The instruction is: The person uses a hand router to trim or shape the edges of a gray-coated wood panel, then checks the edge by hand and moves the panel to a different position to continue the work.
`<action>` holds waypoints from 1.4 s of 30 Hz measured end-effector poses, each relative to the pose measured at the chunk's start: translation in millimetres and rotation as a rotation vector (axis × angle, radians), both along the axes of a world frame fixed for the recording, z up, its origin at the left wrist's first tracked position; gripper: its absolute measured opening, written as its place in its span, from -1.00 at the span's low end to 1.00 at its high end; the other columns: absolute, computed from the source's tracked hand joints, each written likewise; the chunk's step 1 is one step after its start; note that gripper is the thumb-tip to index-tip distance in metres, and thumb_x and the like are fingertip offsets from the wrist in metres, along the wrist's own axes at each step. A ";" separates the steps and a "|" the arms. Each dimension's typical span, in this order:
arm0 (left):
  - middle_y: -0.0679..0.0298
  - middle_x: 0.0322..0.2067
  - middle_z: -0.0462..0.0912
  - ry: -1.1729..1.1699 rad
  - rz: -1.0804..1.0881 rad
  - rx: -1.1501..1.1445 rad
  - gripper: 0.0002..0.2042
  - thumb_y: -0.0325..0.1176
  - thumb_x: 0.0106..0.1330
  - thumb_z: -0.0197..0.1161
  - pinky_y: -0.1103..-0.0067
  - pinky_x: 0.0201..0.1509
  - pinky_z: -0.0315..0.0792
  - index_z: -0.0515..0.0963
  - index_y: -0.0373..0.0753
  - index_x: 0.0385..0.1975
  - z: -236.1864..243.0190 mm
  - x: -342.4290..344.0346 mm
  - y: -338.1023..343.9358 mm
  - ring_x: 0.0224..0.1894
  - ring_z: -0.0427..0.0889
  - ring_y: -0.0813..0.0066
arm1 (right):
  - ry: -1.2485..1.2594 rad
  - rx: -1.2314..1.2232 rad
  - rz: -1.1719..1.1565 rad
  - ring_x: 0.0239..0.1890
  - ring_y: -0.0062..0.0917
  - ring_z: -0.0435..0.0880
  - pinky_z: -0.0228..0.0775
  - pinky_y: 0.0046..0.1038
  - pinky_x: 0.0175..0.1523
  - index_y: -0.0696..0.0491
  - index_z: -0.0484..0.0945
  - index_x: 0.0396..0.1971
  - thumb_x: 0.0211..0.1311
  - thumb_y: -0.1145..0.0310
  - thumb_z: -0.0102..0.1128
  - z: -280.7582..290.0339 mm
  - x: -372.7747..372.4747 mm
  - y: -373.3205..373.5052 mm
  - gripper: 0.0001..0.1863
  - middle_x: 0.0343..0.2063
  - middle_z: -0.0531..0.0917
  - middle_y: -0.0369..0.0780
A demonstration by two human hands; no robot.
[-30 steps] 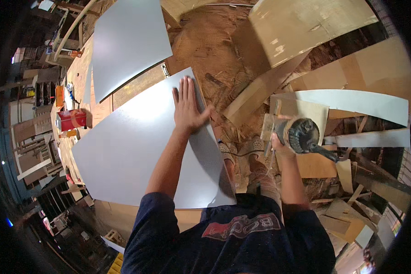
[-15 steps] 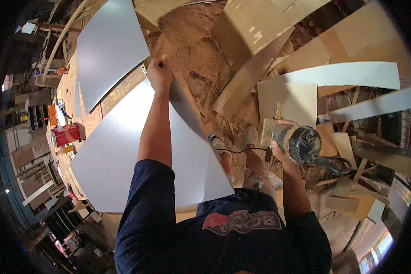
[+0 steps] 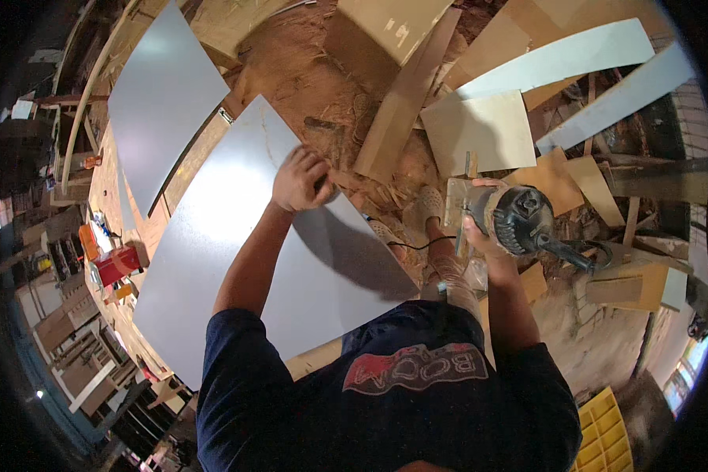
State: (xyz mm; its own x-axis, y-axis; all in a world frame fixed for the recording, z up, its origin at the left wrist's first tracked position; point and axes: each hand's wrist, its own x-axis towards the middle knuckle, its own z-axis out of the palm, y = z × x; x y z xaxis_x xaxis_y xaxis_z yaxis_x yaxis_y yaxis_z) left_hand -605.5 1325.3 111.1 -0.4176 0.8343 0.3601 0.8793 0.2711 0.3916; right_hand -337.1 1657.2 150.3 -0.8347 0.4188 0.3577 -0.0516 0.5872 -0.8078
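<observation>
My right hand [image 3: 484, 224] grips a trim router [image 3: 519, 220] with a black motor housing, a clear base plate and a black cord, held off to the right of the workpiece. Beneath my left arm lies a large glossy grey-white panel [image 3: 220, 228] with a pointed far corner. My left hand [image 3: 303, 179] is over its right edge, fingers curled in. Whatever those fingers hold, if anything, is hidden. A thin brownish line [image 3: 267, 134] runs on the panel between the hand and the far corner. Across a narrow gap sits a second grey panel [image 3: 165, 102].
A red box [image 3: 118, 266] stands on the workbench's left side, among small tools. Board offcuts [image 3: 480, 134] and white curved strips [image 3: 566, 59] lean and lie at right. My feet stand on a floor littered with wood scraps. At lower right is a yellow gridded piece [image 3: 604, 433].
My left hand has come back from the panel's far corner, nearer to me along the right edge. The router stays in my right hand, a little higher in view. The view has turned slightly.
</observation>
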 end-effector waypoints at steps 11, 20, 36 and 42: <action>0.19 -0.21 0.68 -0.077 -0.377 -0.057 -0.70 -0.14 0.30 0.42 0.17 0.16 0.59 0.72 -0.23 -0.15 -11.1 182.3 21.6 -0.05 0.70 0.08 | 0.032 -0.086 -0.058 0.14 -0.35 0.62 0.47 -0.29 0.25 0.05 0.53 0.14 -0.02 0.26 0.55 5.4 55.7 -27.3 -0.35 0.10 0.66 -0.17; 0.13 -0.32 0.64 -0.346 -0.320 -0.082 -0.76 -0.18 0.22 0.45 0.17 -0.01 0.56 0.65 -0.23 -0.32 -7.4 249.9 41.1 -0.12 0.66 0.01 | 0.135 -0.049 -0.070 0.10 -0.46 0.64 0.47 -0.34 0.22 0.07 0.59 0.16 0.17 0.26 0.53 1.9 76.1 -2.9 -0.44 0.06 0.67 -0.23; -0.08 -0.17 0.72 -1.122 0.184 -0.110 -0.63 -0.18 0.45 0.48 0.26 -0.01 0.58 0.69 -0.33 0.06 -47.0 477.0 157.3 -0.08 0.75 -0.04 | 0.336 -0.018 -0.115 -0.08 -0.47 0.65 0.53 -0.28 0.10 0.12 0.62 0.12 0.17 0.24 0.50 29.1 131.3 59.5 -0.47 -0.12 0.66 -0.25; -0.05 0.33 0.59 -0.747 0.380 -0.254 -0.42 -0.18 0.48 0.41 0.19 0.35 0.54 0.48 -0.26 0.42 -57.8 486.1 120.2 0.34 0.57 -0.17 | 0.358 -0.090 -0.086 -0.08 -0.56 0.63 0.52 -0.37 0.09 0.14 0.60 0.13 0.16 0.37 0.51 18.8 154.9 104.9 -0.48 -0.11 0.66 -0.28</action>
State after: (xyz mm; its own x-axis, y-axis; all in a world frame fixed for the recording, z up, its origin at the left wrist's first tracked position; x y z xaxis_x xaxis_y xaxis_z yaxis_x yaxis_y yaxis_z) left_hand -119.4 1445.5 53.3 -0.7362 0.6082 -0.2967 0.2490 0.6511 0.7170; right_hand -182.1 1762.1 169.1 -0.6238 0.5250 0.5790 -0.2932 0.5295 -0.7960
